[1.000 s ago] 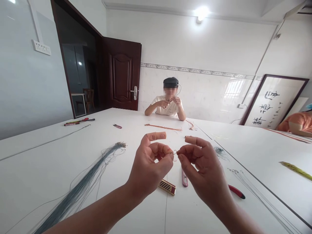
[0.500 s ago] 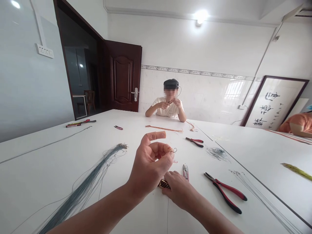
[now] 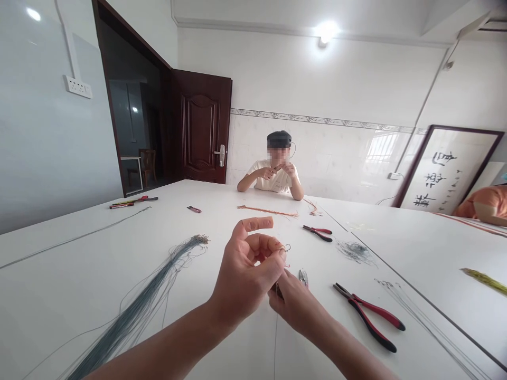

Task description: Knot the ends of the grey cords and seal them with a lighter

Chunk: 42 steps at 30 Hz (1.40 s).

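Note:
My left hand (image 3: 249,261) pinches a small bent wire hook (image 3: 288,247) between thumb and index finger, above the white table (image 3: 190,327). Just below and to the right is my right hand (image 3: 295,301), its fingers curled and partly hidden behind the left. A dark object (image 3: 278,290) shows in the right hand's grip, too covered to make out. A thin wire (image 3: 276,338) hangs down from there toward the near edge. Small snips (image 3: 303,276) lie just past the right hand. Large red-and-black pliers (image 3: 370,314) rest to its right.
A bundle of grey-green wires (image 3: 152,295) spreads across the left. Smaller pliers (image 3: 317,233), tangled wire (image 3: 356,252) and orange strands (image 3: 269,211) lie farther back. A person (image 3: 273,177) sits opposite, another at the far right. More tools (image 3: 133,201) lie at the far left.
My right hand has risen closer to my left hand, and the patterned gold-and-dark object in it is now mostly hidden. The view has shifted slightly.

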Tool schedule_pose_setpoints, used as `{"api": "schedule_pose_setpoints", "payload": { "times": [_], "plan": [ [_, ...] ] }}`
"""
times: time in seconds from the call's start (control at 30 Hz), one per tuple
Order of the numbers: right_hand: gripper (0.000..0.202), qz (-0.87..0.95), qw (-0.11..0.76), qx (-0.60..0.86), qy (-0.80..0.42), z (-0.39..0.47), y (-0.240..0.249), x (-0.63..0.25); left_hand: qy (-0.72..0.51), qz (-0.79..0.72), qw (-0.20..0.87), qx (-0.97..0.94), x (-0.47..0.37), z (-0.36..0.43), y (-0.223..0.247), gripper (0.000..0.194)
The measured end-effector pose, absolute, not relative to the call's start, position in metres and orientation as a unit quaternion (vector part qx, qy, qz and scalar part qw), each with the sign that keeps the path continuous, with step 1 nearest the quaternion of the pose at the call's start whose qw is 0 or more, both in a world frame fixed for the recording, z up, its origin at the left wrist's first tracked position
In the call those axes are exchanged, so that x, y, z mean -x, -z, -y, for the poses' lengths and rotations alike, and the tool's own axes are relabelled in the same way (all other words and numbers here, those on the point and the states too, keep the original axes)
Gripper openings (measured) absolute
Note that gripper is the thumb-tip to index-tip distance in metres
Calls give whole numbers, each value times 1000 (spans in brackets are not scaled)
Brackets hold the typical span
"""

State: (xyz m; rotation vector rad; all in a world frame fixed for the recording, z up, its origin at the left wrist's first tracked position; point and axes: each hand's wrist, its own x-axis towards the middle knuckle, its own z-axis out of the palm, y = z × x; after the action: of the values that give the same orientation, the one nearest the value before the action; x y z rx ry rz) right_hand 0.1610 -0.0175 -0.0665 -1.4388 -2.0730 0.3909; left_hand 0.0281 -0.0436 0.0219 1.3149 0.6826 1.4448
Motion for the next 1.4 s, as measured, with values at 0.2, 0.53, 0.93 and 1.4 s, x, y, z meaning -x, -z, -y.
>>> {"api": "schedule_pose_setpoints", "payload": {
  "times": [0.2, 0.53, 0.93, 1.4],
  "plan": [
    [30, 700, 404, 546, -222, 25, 39, -166, -598, -276, 512, -551, -28, 45, -22, 33],
    [30, 575, 559, 532, -271, 41, 11, -171, -590, -277, 508, -562, -28, 42, -19, 33],
    [32, 546, 607, 537, -213, 50, -4, -176, -555, -283, 520, -584, -25, 41, -18, 32],
    [18, 593, 629, 470, -176, 64, -4, -171, -545, -294, 519, -589, -26, 37, -15, 34]
  ]
}}
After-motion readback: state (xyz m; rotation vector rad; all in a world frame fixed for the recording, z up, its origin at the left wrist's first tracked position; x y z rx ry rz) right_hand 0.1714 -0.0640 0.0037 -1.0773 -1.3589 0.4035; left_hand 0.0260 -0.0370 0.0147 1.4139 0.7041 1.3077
